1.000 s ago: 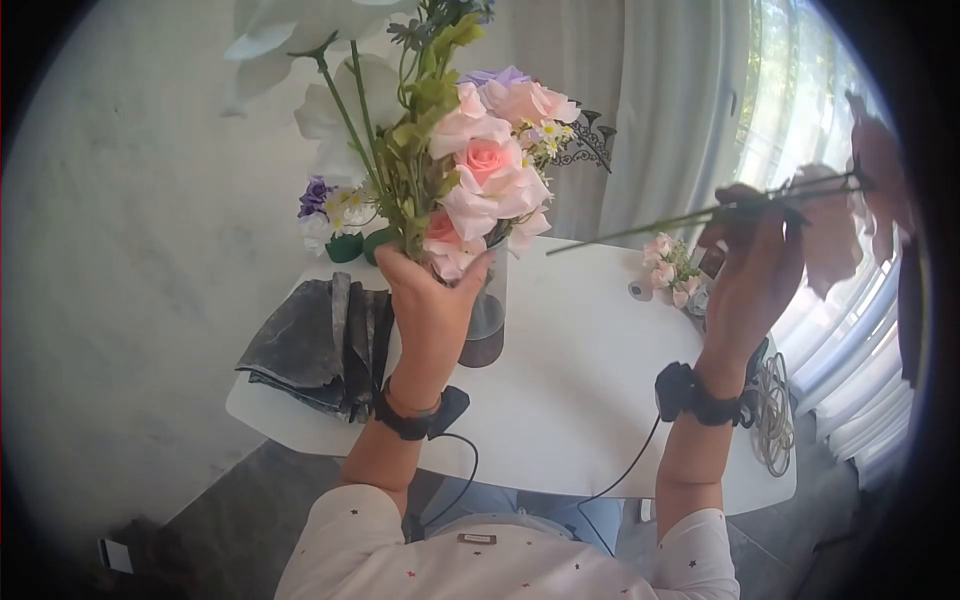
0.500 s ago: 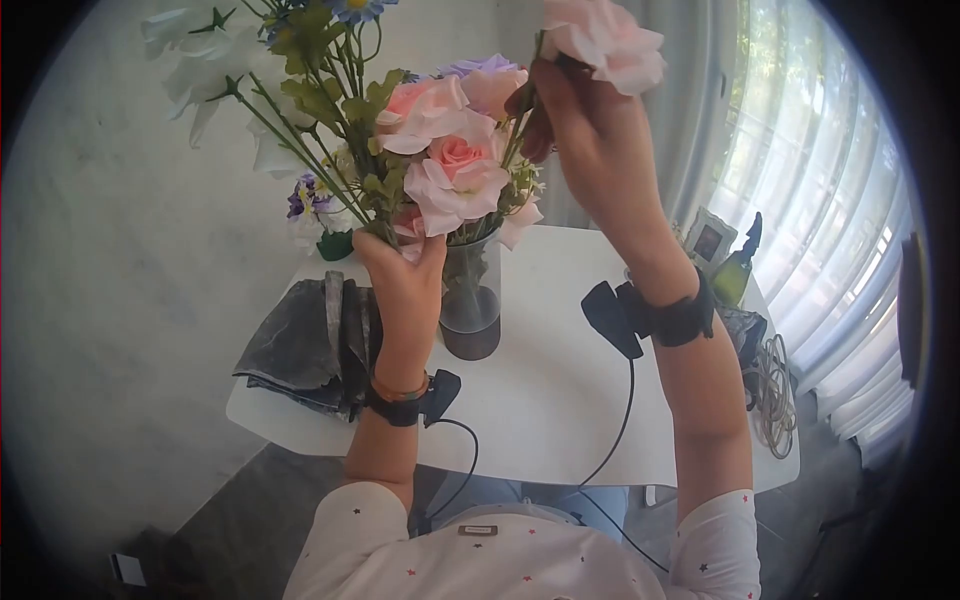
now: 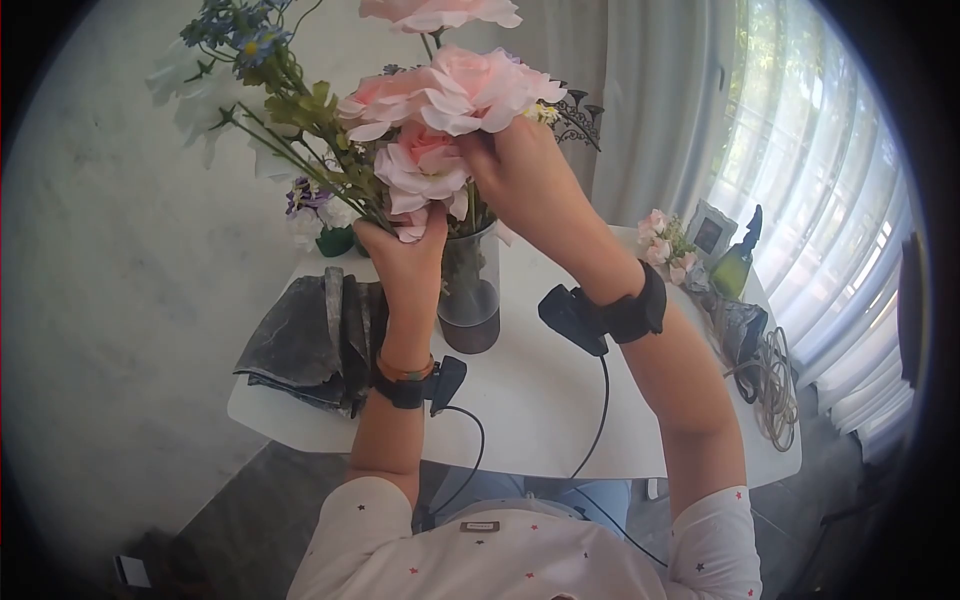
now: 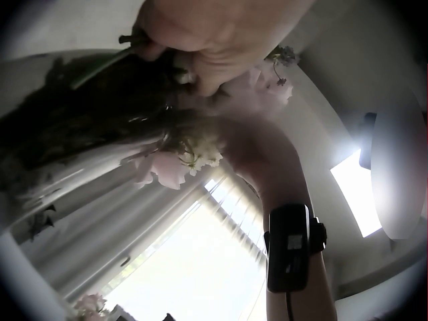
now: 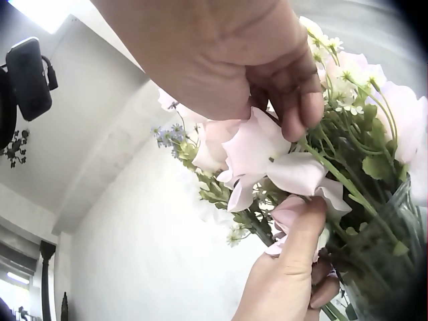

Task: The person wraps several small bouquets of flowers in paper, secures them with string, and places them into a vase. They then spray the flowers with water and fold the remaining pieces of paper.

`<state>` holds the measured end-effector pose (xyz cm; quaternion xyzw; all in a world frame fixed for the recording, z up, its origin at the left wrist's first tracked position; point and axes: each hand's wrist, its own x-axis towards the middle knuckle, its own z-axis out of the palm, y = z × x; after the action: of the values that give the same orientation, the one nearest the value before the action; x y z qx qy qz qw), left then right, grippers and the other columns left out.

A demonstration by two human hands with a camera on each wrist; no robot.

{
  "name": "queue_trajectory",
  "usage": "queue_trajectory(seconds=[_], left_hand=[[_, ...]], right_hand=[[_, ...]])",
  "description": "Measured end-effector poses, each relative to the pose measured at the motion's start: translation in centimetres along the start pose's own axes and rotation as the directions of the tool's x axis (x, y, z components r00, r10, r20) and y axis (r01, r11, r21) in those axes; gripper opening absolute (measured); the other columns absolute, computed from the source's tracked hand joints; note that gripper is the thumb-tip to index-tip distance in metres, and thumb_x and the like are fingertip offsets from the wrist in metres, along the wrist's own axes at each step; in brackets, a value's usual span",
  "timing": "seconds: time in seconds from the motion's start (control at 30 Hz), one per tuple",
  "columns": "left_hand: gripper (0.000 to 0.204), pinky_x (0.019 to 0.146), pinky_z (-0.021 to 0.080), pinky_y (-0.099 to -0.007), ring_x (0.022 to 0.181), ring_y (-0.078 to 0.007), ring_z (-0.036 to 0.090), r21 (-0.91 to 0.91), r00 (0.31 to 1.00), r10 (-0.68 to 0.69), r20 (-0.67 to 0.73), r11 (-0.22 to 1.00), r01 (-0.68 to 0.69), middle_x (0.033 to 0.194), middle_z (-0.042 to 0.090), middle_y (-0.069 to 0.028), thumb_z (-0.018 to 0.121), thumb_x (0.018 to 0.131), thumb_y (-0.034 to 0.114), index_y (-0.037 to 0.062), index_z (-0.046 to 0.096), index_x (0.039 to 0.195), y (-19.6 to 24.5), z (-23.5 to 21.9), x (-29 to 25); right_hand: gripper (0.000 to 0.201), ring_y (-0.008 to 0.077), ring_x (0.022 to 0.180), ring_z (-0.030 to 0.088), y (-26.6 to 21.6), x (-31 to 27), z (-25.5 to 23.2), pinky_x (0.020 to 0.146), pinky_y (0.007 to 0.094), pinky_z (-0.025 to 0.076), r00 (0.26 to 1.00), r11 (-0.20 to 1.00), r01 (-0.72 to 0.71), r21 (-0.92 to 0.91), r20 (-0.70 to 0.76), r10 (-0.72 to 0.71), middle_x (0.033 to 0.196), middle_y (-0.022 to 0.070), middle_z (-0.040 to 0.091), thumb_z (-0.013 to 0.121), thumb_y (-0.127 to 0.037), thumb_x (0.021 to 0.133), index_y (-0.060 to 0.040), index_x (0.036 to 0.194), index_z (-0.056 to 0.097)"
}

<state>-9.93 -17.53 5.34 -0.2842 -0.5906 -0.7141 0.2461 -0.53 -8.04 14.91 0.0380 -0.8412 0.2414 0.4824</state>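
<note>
Vase (image 3: 470, 305) stands upright just right of the left hand (image 3: 405, 248), the nearer, gripping stems (image 3: 350, 203); right hand (image 3: 527, 168), higher, pinches a rose stem (image 5: 336, 172).

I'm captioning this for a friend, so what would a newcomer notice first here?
The pink roses, bunched near the top middle of the head view, would probably catch the eye first. Below them, a clear vase stands on the white table; daylight glows through the sheer curtain on the right.

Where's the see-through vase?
In the head view, the see-through vase stands on the white table near the picture's middle, just right of the left hand, with pink roses above it.
</note>
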Motion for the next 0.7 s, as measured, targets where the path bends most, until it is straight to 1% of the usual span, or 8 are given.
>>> queue_trajectory(seconds=[0.03, 0.27, 0.33, 0.47, 0.53, 0.57, 0.63, 0.7], left_hand=[[0.055, 0.090, 0.038, -0.0376, 0.097, -0.0271, 0.046, -0.001, 1.000, -0.002, 0.002, 1.000, 0.002, 0.102, 0.044, -0.0193, 0.077, 0.074, 0.016, -0.0084, 0.035, 0.102, -0.3, 0.1, -0.1], [0.060, 0.093, 0.038, -0.0366, 0.103, -0.0269, 0.048, -0.041, 0.998, 0.043, -0.034, 0.998, -0.045, 0.112, 0.047, -0.0223, 0.075, 0.074, 0.014, -0.0090, 0.034, 0.112, -0.3, -0.2, -0.4], [0.061, 0.094, 0.038, -0.0369, 0.103, -0.0271, 0.048, -0.060, 0.999, 0.034, -0.028, 0.998, -0.035, 0.112, 0.047, -0.0222, 0.075, 0.075, 0.013, -0.0088, 0.034, 0.113, -1.0, -0.3, -0.3], [0.059, 0.090, 0.041, -0.0310, 0.104, -0.0201, 0.050, -0.097, 0.999, -0.005, -0.037, 0.995, 0.001, 0.116, 0.046, -0.0172, 0.074, 0.074, 0.009, -0.0082, 0.035, 0.114, -3.0, -0.2, 0.0], [0.058, 0.088, 0.043, -0.0300, 0.102, -0.0193, 0.050, -0.110, 0.999, -0.001, -0.051, 0.994, -0.005, 0.116, 0.046, -0.0160, 0.073, 0.075, 0.008, -0.0077, 0.035, 0.115, -2.8, -0.2, 0.0], [0.057, 0.089, 0.043, -0.0300, 0.102, -0.0191, 0.050, -0.105, 0.999, 0.001, -0.043, 0.994, -0.005, 0.116, 0.046, -0.0150, 0.073, 0.076, 0.008, -0.0072, 0.035, 0.115, -2.6, -0.3, 0.0], [0.057, 0.090, 0.042, -0.0300, 0.103, -0.0189, 0.050, -0.100, 0.999, 0.001, -0.032, 0.995, -0.004, 0.116, 0.046, -0.0140, 0.073, 0.077, 0.008, -0.0067, 0.035, 0.116, -2.5, -0.5, 0.1], [0.058, 0.094, 0.039, -0.0309, 0.107, -0.0182, 0.048, -0.193, 0.996, -0.090, 0.013, 0.977, 0.091, 0.119, 0.046, -0.0134, 0.075, 0.077, 0.010, -0.0064, 0.035, 0.117, -3.0, -0.6, 0.5]], right_hand=[[0.017, 0.0350, 0.064, 0.057, 0.0, -0.2, 0.4, 0.062, 0.0381, 0.046, 0.997, 0.999, 0.045, -0.008, -0.055, -0.045, 0.078, 0.0196, 0.062, 0.052, -0.007, 0.085, 0.0052, 0.097, 0.054], [0.015, 0.0371, 0.070, 0.058, -1.0, -0.9, 0.0, 0.065, 0.0386, 0.046, 1.000, 1.000, 0.002, 0.024, -0.010, -0.002, 0.075, 0.0195, 0.062, 0.052, -0.005, 0.083, 0.0051, 0.093, 0.055], [0.015, 0.0409, 0.073, 0.060, -0.8, -1.2, 0.4, 0.065, 0.0464, 0.049, 0.997, 0.997, 0.073, 0.020, -0.020, -0.072, 0.082, 0.0212, 0.061, 0.056, -0.010, 0.080, 0.0019, 0.090, 0.057], [0.016, 0.0399, 0.078, 0.060, -1.2, -1.6, 1.5, 0.065, 0.0456, 0.050, 0.963, 0.978, 0.198, -0.064, -0.174, -0.206, 0.095, 0.0193, 0.056, 0.059, -0.008, 0.077, 0.0015, 0.090, 0.058], [0.017, 0.0379, 0.092, 0.056, -1.2, -1.8, 1.5, 0.072, 0.0446, 0.049, 0.999, 0.986, 0.036, -0.165, -0.021, -0.040, 0.109, 0.0172, 0.054, 0.058, -0.004, 0.075, 0.0010, 0.091, 0.060], [0.017, 0.0379, 0.092, 0.056, -1.1, -1.9, 1.4, 0.072, 0.0446, 0.049, 0.999, 0.986, 0.033, -0.164, -0.021, -0.037, 0.109, 0.0172, 0.054, 0.058, -0.004, 0.075, 0.0010, 0.091, 0.060], [0.020, 0.0385, 0.093, 0.056, -0.8, -2.3, 1.0, 0.074, 0.0452, 0.049, 0.986, 0.968, -0.030, -0.248, 0.153, 0.070, 0.107, 0.0170, 0.054, 0.057, -0.003, 0.073, 0.0010, 0.093, 0.060], [0.022, 0.0385, 0.093, 0.056, -0.5, -2.4, 0.8, 0.075, 0.0454, 0.049, 0.987, 0.974, -0.030, -0.226, 0.149, 0.065, 0.107, 0.0172, 0.054, 0.056, -0.003, 0.072, 0.0003, 0.093, 0.060]])
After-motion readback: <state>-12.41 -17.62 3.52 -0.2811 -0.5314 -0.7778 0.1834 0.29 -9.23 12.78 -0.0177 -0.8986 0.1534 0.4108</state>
